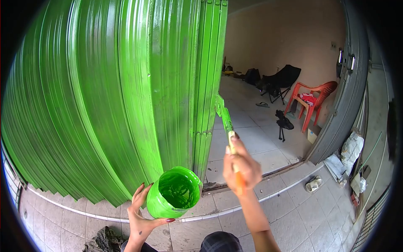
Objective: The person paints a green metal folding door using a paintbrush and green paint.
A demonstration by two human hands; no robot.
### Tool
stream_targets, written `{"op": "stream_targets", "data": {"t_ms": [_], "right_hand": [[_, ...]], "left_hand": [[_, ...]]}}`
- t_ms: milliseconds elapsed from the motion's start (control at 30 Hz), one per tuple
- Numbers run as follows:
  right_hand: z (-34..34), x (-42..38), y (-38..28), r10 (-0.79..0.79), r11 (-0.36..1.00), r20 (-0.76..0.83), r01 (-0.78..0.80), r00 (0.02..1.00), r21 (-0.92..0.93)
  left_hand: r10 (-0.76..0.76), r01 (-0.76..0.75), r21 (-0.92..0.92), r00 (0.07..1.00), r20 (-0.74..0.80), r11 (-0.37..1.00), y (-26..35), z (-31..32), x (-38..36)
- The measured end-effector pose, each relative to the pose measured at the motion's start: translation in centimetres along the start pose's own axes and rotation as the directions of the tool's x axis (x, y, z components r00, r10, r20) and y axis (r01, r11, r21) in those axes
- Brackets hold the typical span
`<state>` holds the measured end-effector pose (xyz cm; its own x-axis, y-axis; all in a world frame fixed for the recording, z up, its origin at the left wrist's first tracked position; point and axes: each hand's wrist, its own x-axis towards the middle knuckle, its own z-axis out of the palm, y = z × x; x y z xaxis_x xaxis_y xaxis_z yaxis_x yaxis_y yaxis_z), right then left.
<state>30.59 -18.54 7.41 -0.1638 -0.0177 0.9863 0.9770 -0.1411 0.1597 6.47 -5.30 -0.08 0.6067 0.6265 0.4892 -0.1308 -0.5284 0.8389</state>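
Observation:
My left hand is wrapped round the left side and base of a green-coated paint can, whose open top shows wet green paint inside. In my right hand is a paintbrush with an orange handle end and a green-smeared upper part. The brush head is at the right edge of the green folding metal door, by a small green metal tab. Green paint covers the door's ribbed panels, with darker patches lower down.
Through the doorway are a black folding chair, a red plastic chair and a small black tripod-like item. A grey door stands at the right, near white bags and a shoe. Dark cloth lies bottom left.

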Motion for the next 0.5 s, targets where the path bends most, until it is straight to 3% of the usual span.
{"op": "stream_targets", "data": {"t_ms": [67, 133, 200, 267, 367, 500], "right_hand": [[-1.1, 3.5, 0.0, 0.198, 0.976, 0.095, -0.205, 0.976, 0.073], [-0.5, 7.3, 2.1, 0.180, 0.935, 0.005, -0.173, 0.984, 0.310], [-0.8, 11.9, 4.5, -0.027, 0.953, 0.366, -0.086, 0.930, 0.289], [0.0, 17.1, 4.4, -0.103, 0.936, 0.786, -0.208, 0.610, 0.284], [5.0, 20.4, 3.4, -0.312, 0.928, 0.905, -0.112, 0.290, 0.356], [7.9, 21.3, 0.1, -0.354, 0.913, 0.933, 0.191, -0.065, 0.360]], "left_hand": [[0.006, -0.006, 0.001, 1.000, -0.006, 1.000, 0.1, -0.2, 0.0], [0.017, -0.017, -0.005, 1.000, -0.017, 1.000, 0.1, -0.3, 0.0], [0.031, -0.032, -0.012, 0.999, -0.032, 0.999, -0.1, -0.4, 0.0], [0.021, -0.024, -0.036, 0.996, -0.085, 0.999, -0.2, -0.3, 0.0], [-0.019, 0.007, -0.092, 0.991, -0.136, 0.996, -1.0, -0.7, -0.4], [-0.086, 0.058, -0.153, 0.979, -0.185, 0.987, -1.0, -1.1, -0.8]]}}
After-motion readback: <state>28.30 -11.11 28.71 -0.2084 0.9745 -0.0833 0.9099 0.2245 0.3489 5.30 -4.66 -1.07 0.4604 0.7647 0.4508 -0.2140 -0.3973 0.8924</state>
